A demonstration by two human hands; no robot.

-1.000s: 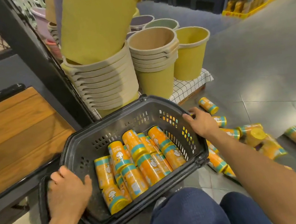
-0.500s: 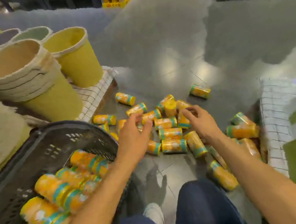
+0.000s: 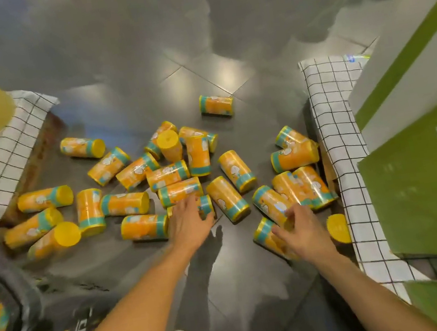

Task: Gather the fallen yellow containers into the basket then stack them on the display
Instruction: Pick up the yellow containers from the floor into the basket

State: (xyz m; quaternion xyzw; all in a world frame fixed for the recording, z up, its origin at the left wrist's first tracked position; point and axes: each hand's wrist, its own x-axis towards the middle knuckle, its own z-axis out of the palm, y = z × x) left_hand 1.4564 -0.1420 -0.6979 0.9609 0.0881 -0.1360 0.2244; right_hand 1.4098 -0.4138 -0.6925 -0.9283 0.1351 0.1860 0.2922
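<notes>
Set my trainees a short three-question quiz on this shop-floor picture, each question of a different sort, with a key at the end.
1. True or false: the basket stands on the person's right.
2. What flanks the spilled containers on both sides? A checked cloth; B newspaper; C bubble wrap.
3. Fill in: the containers' lids are ____.
Key: 1 false, it is on the left; 2 A; 3 yellow.
</notes>
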